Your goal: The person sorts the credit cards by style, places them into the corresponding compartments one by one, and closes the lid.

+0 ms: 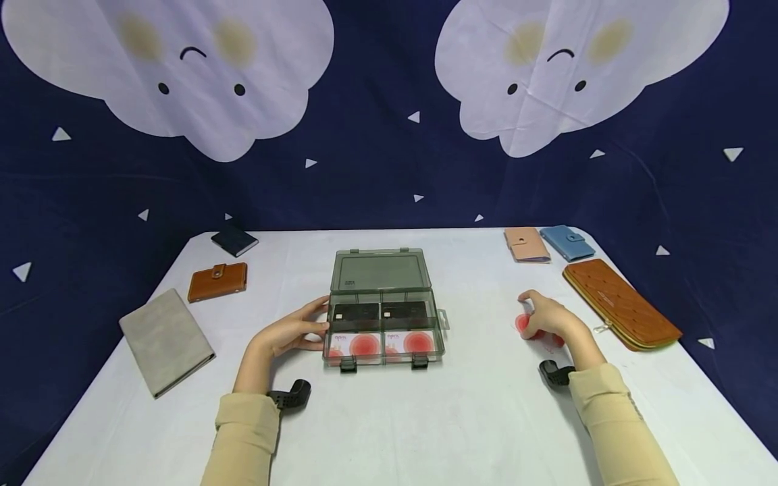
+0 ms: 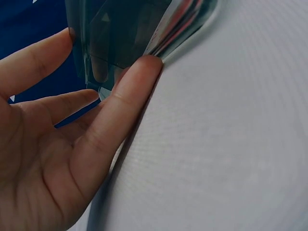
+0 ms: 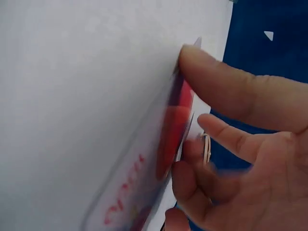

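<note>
A translucent green plastic case (image 1: 381, 324) lies with its lid (image 1: 380, 271) folded back. In its far compartments are black cards (image 1: 406, 313); white cards with red circles (image 1: 410, 343) fill the near ones. My left hand (image 1: 293, 331) touches the case's left side, and in the left wrist view its thumb (image 2: 120, 103) and fingers lie fairly straight against the wall. To the right, my right hand (image 1: 552, 320) pinches a white card with red print (image 3: 144, 178) by its edges, thumb (image 3: 211, 79) opposite the curled fingers. The hand partly covers this card in the head view.
At left are a grey notebook (image 1: 167, 343), a brown card holder (image 1: 217, 281) and a dark booklet (image 1: 234, 241). At right lie a brown zip wallet (image 1: 623, 304), a peach card holder (image 1: 526, 244) and a blue one (image 1: 567, 243). All rest on a white table (image 1: 425, 425).
</note>
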Tool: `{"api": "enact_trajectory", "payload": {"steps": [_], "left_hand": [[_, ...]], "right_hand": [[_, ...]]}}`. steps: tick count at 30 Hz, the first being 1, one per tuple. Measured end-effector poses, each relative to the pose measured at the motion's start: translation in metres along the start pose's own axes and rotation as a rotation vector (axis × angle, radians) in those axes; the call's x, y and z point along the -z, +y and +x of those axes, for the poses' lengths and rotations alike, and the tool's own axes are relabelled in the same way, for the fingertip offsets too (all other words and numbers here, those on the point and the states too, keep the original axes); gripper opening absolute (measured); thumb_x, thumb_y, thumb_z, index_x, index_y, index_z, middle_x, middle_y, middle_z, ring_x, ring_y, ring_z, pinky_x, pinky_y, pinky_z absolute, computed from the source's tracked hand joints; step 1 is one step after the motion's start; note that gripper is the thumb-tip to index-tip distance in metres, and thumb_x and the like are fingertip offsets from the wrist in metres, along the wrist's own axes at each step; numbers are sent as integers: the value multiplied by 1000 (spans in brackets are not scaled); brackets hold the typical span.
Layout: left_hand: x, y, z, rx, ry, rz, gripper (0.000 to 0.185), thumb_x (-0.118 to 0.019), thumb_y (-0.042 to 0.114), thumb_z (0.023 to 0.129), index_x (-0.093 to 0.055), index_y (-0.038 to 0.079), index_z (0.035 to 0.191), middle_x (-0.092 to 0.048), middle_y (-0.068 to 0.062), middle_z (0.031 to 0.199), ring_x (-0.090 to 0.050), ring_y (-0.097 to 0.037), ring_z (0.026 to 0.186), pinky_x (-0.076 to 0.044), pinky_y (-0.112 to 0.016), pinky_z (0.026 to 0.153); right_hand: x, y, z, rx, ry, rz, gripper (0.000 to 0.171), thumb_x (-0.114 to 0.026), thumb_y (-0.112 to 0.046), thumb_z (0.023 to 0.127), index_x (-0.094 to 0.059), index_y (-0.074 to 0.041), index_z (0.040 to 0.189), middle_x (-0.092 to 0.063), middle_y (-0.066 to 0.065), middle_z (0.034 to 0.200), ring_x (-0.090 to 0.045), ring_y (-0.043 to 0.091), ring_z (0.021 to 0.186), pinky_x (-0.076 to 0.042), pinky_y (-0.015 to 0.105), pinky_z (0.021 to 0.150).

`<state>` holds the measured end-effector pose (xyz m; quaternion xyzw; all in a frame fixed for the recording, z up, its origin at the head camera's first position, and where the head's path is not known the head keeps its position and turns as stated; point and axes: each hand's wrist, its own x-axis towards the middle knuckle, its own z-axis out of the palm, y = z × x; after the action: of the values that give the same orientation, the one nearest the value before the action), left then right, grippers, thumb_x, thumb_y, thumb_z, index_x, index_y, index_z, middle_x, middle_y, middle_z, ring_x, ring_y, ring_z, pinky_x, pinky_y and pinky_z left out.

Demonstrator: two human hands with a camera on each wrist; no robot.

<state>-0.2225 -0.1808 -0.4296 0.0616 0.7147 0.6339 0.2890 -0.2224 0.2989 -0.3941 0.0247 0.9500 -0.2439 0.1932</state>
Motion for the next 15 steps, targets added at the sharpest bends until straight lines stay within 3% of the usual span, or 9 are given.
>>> {"api": "enact_trajectory", "payload": {"steps": [9,15], "left_hand": [[-1,1,-1,-6,-4,5,78,-55,10,89,-5,10,150,-5,-20,151,-55,-20,92,-55,-35,79],[-1,1,-2,-9,-4,3,78,-54,9,89,-6,9,150,-5,-21,151,-56,-19,90,-56,-34,78]], "right_hand": [[5,-2,1,-53,-30,-15,74,-75,-10,70,-31,0,129,-42,33,108,-48,34,78,-46,35,53],[8,-2,4,-41,-66,-3,77,-76,-11,69,-30,-1,130,-44,32,109,-47,34,82,-45,35,59]]}}
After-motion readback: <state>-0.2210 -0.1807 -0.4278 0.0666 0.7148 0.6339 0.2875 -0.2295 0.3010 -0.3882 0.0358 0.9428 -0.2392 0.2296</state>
